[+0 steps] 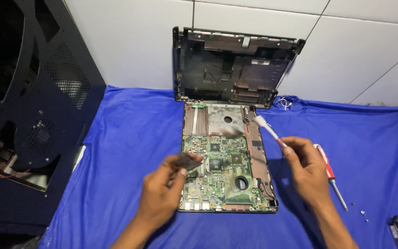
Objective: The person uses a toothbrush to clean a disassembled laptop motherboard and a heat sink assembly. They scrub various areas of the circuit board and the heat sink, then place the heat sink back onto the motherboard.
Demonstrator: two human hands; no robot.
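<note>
The left hand (162, 196) pinches a small dark flat part (187, 161) between thumb and fingers, just above the left edge of the green circuit board (217, 177). The right hand (307, 168) is closed around a white toothbrush (268, 130), bristle end pointing up and left over the laptop base (226, 157) (the handle runs diagonally back to the fingers). The base lies between both hands, long axis running away from the person, with the brush head nearer its far right corner. A removed dark cover (233, 64) leans on the tiled wall, and a red-handled screwdriver (330, 175) rests on the blue cloth (125, 138) just right of the right hand
</note>
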